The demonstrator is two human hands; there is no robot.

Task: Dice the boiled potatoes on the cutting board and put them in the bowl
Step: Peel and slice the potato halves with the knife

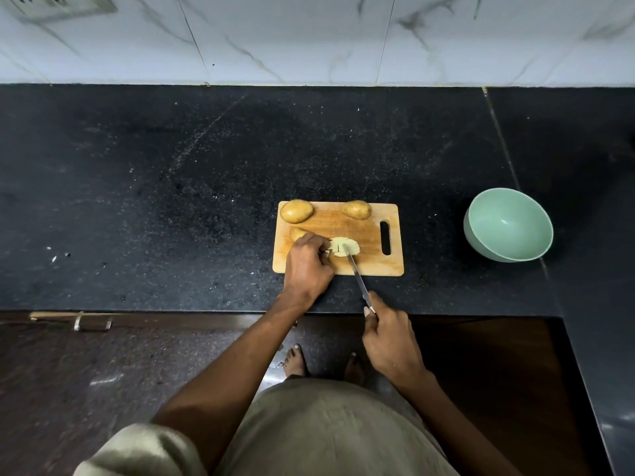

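While the left hand (307, 266) pinches the cut potato (344, 247) at mid-frame on the board (364, 266), the right hand (390, 341) grips a knife (357, 278) slicing it, bowl (508, 225) sitting well right on the worktop (171, 201).

Board (364, 231): wooden, on the dark bench (171, 201), handle slot to the right.
Potatoes: two whole at the far edge, left (297, 210) and right (356, 209); a partly hidden piece (297, 233) by the left hand.
Cut potato (345, 247): pale, scored in strips.
Left hand (307, 266): fingers curled on the cut potato.
Right hand (390, 341): grips the knife (357, 280), tip in the cut potato.
Bowl (508, 225): green, well right of the board.
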